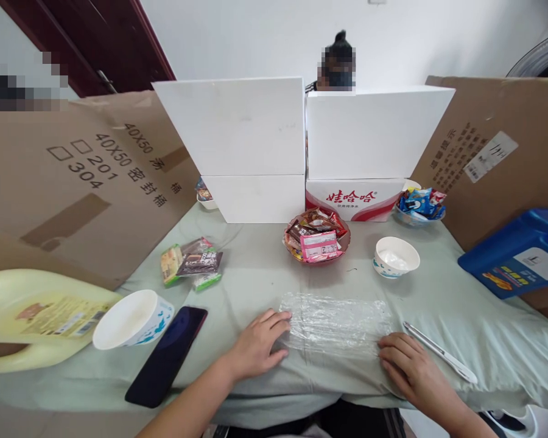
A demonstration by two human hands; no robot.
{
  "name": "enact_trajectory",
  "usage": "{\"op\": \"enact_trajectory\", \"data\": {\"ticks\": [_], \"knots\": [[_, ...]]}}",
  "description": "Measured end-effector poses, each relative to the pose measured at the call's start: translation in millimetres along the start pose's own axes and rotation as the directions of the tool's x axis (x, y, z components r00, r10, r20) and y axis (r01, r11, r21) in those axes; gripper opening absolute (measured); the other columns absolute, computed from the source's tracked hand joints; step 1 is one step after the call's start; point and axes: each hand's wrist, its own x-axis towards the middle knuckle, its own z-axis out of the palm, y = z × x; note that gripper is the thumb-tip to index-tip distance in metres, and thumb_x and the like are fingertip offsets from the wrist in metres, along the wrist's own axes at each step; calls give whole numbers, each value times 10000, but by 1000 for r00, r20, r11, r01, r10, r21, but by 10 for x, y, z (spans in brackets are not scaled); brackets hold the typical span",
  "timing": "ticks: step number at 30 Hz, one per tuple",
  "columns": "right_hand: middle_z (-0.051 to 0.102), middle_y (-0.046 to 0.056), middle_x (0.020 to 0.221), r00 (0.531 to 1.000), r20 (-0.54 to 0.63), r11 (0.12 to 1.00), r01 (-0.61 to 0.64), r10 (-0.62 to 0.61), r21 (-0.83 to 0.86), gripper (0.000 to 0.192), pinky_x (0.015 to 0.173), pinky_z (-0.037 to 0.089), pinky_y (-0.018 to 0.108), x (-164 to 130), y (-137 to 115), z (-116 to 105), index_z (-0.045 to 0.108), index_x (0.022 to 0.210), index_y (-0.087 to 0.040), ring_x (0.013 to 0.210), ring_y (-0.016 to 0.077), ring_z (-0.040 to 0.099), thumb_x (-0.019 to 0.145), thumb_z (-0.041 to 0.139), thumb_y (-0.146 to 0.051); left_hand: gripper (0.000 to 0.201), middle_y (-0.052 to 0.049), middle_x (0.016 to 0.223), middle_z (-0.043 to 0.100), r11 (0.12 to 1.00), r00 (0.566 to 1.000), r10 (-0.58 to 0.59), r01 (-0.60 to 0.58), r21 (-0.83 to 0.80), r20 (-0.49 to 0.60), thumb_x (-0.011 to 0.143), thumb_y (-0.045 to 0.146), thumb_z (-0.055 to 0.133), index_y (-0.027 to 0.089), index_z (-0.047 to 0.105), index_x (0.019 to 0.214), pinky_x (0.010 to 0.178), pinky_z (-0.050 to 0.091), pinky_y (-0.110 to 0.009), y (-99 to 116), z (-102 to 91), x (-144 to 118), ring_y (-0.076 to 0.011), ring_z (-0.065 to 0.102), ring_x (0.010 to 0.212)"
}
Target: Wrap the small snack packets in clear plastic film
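A clear, crinkled plastic film or bag (335,325) lies flat on the cloth in front of me. My left hand (262,344) rests at its left edge, fingertips touching the plastic, thumb apart from the fingers. At the opposite edge, my right hand (406,362) lies palm down with its fingers stretched onto the plastic's lower right corner. Neither hand grips anything. Just right of my right hand is a slim white pen-like tool (441,351), perhaps a utility knife. A red bowl (317,260) of wrapped snacks stands beyond the plastic.
Paper bowls (395,258) stand on both sides. A dark phone (167,356), a pile of packaged snacks (196,263) and a yellow jug (41,319) are left. White boxes (256,134) form a wall behind. Right are a blue bottle (520,255) and candy bowl (420,213). A person sits beyond.
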Motion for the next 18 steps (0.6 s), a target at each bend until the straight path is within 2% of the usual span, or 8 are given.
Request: {"op": "enact_trajectory", "data": {"ticks": [3,5,7,10,14,18], "knots": [[627,71,1215,997,68,1000,-21,20,5,282,961,475,418,-29,22,-19,643,1112,-271,1131,237,564,884,566,-417,190,-72,1227,610,999,999,38,-39,-9,-33,764,130,581,213,626,929,973,471,-415,-11,-26,-38,-248,541,1145],[615,65,1250,995,88,999,-36,36,-4,350,979,466,437,-57,39,-7,626,1175,-291,1147,245,559,870,576,-456,188,-64,1162,639,995,993,86,-89,-37,-84,794,85,514,211,625,879,987,462,-405,-11,-35,-67,-234,532,1174],[610,46,1267,995,92,999,-47,48,-12,335,992,462,436,-82,54,16,624,1186,-313,1162,239,554,883,559,-440,218,-59,1107,664,989,988,113,-122,-85,-104,810,54,461,207,603,873,993,464,-394,-6,-38,-86,-222,533,1194],[602,32,1286,995,90,999,-48,48,-9,313,1005,459,418,-109,71,39,626,1193,-323,1183,227,545,899,532,-379,219,-56,1062,683,983,991,78,-94,-156,-105,828,49,418,208,556,888,969,492,-372,-3,-27,-86,-200,576,1155],[581,41,1320,994,103,999,-37,35,15,354,1032,439,428,-137,84,22,615,1216,-312,1219,240,525,869,569,-365,169,-60,1028,685,983,986,26,-56,-175,-167,893,96,407,206,528,935,932,516,-354,-14,25,-59,-188,615,1081],[600,35,1289,996,74,998,-52,49,40,220,1008,459,401,-150,74,19,651,1082,-290,1202,221,538,895,544,-332,142,-49,981,694,984,978,-11,-26,-176,-208,924,143,418,207,542,951,906,523,-326,-26,78,-46,-181,636,1032]]}}
